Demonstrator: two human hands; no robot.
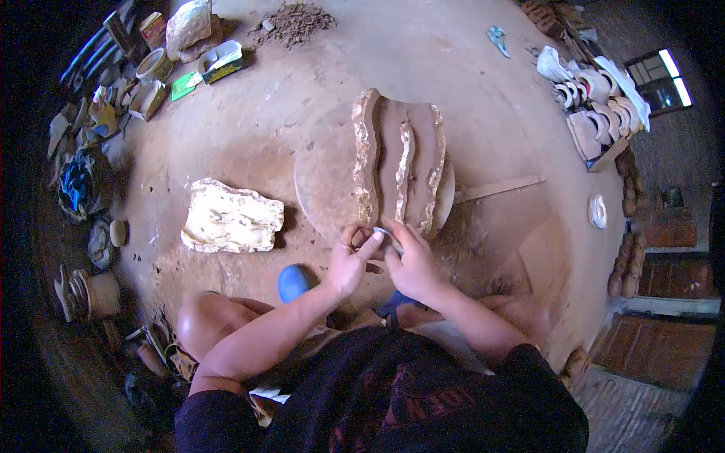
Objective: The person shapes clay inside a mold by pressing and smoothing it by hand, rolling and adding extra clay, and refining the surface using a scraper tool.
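Observation:
In front of me a large trough-shaped mold (364, 162) with rough whitish edges and a brown clay-like lining (389, 158) lies on a round board (321, 177). A whitish ridge (405, 151) runs lengthwise inside it. At its near end, my left hand (352, 260) and my right hand (410, 260) meet. Their fingertips pinch a small pale piece (381, 230), too small to name. Both hands have bent fingers, and some of the left fingertips are hidden. To the left, a white plaster mold piece (232, 215) rests on the floor.
A flat wooden strip (502, 187) sticks out right of the board. Blue footwear (294, 283) is near my left knee. Containers and a green item (182, 86) stand far left, below a crumbled clay heap (297, 24). Curved mold pieces (604, 121) are stacked far right.

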